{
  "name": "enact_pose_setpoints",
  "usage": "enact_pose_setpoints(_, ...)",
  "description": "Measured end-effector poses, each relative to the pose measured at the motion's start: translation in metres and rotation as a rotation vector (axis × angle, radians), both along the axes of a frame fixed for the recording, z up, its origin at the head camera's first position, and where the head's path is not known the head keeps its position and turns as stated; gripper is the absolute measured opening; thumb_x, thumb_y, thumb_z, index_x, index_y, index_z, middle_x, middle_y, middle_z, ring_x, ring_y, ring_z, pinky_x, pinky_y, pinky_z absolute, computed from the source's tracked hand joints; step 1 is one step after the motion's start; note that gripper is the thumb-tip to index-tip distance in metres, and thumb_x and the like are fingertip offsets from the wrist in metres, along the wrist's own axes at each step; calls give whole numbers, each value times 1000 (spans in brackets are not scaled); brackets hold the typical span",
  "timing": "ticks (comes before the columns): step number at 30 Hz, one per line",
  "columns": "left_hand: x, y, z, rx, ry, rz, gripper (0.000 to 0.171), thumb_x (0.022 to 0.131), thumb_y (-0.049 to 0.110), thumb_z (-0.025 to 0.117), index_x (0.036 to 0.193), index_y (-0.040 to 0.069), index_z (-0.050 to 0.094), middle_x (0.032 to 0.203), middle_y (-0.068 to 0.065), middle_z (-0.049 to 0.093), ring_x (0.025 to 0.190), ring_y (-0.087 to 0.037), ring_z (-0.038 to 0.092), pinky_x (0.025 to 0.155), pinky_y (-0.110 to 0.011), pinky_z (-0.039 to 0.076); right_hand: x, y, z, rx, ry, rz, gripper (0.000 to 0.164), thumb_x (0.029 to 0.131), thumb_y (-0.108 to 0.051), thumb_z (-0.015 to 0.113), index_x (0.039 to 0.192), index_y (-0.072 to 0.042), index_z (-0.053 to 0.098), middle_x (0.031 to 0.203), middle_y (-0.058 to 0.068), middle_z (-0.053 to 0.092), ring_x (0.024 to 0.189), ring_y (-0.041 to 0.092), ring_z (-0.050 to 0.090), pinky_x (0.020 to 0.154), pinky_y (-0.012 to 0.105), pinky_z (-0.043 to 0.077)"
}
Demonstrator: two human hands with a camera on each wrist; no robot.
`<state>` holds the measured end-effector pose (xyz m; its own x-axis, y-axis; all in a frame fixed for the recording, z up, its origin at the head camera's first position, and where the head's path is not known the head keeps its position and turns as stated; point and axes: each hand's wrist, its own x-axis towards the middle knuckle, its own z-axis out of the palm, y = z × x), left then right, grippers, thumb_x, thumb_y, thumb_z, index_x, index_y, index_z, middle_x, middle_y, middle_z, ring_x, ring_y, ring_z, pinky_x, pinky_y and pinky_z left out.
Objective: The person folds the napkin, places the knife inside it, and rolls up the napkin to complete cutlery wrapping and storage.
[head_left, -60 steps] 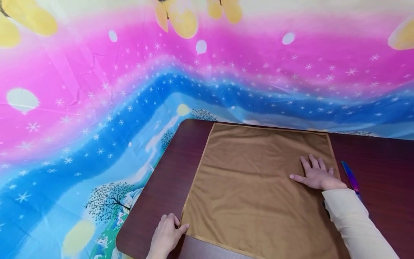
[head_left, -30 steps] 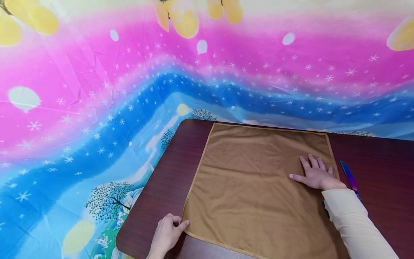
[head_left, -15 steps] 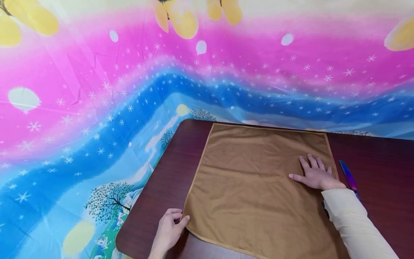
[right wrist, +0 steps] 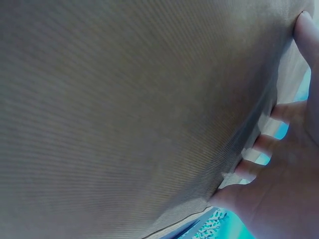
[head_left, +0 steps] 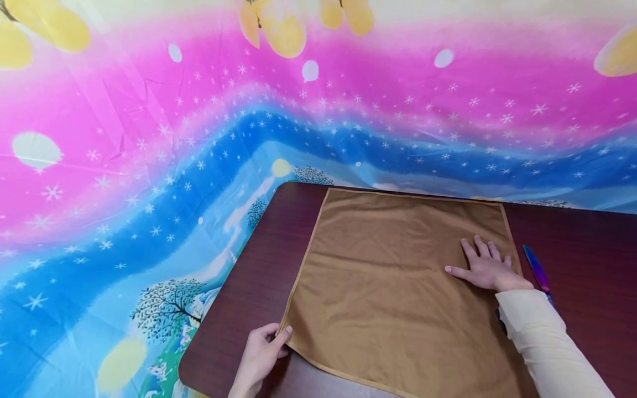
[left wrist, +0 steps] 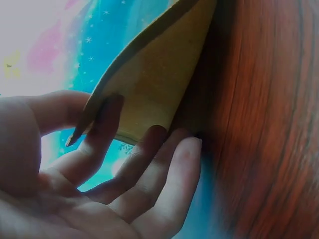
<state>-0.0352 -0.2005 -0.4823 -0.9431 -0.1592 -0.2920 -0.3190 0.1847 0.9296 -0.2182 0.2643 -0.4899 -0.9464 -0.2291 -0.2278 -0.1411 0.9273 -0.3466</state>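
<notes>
A brown square cloth [head_left: 388,287] with a lighter hem lies spread on the dark wooden table, slightly wrinkled. At its near left corner, my left hand [head_left: 261,354] pinches the edge between thumb and fingers. In the left wrist view that corner of the cloth [left wrist: 154,74] is lifted off the table, with the thumb on one side and fingertips on the other. My right hand [head_left: 487,268] rests with spread fingers on the cloth near its right edge. The right wrist view shows the fingertips of the right hand [right wrist: 279,169] touching the cloth.
A knife with an iridescent blue-purple blade [head_left: 537,271] lies on the table [head_left: 597,265] right of the cloth, its lower part hidden by the right sleeve [head_left: 542,337]. Behind and left of the table hangs a colourful printed curtain [head_left: 199,121].
My left hand has moved slightly up and raised the near left corner of the cloth, so its near edge now curves. The right hand has stayed in place.
</notes>
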Motion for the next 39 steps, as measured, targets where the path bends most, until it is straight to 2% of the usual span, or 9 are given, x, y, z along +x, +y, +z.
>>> enact_pose_setpoints(5,0,-1,-1,116,-4,-2,32,92,16,62,100,-15,62,87,-6,66,77,-10,65,72,-35,58,-2,3,-5,-13,5,0,99,89,-63,52,148,9,18,150,40,6,133,64,2,95,83,6)
enact_pose_setpoints(10,0,-2,-2,206,-5,-13,37,92,15,63,109,-17,60,93,-8,68,83,-12,67,75,-37,58,-8,11,-18,-37,13,-10,103,86,-67,52,149,6,18,152,38,5,135,62,1,95,83,3)
enact_pose_setpoints(14,0,-1,-2,253,-2,-19,38,91,14,64,110,-19,58,94,-8,69,82,-13,68,77,-38,58,-12,17,-27,-48,15,-8,105,84,-72,49,151,2,17,153,36,4,136,62,0,95,83,3)
enact_pose_setpoints(18,-1,-1,-2,272,-1,-22,39,91,13,64,110,-20,57,93,-6,69,83,-13,69,77,-38,58,-13,19,-30,-39,9,-5,108,83,-74,48,151,3,15,152,37,2,135,63,0,95,83,3)
enact_pose_setpoints(24,-1,0,-1,314,6,-27,38,91,13,64,110,-19,57,93,-6,68,86,-15,70,80,-40,57,-7,12,-17,-41,5,-10,104,86,-68,52,149,7,17,151,39,4,135,63,0,95,82,3)
enact_pose_setpoints(29,-2,1,0,355,19,-34,26,91,12,64,103,-11,62,93,-3,65,89,-15,68,82,-44,56,-1,4,-2,-20,-9,-4,99,89,-63,52,149,8,18,150,40,5,134,64,1,96,82,6)
enact_pose_setpoints(34,-2,1,2,376,14,-35,18,91,12,64,99,-4,63,93,-1,64,91,-13,66,85,-46,55,0,2,0,-8,-16,-2,98,89,-61,52,149,9,17,150,40,5,134,64,2,96,82,7)
enact_pose_setpoints(39,-1,1,2,401,8,-43,26,91,13,64,106,-8,62,97,-3,67,95,-13,66,87,-47,54,0,0,0,-9,-11,-1,99,89,-62,52,149,8,18,150,40,5,134,64,2,97,82,6)
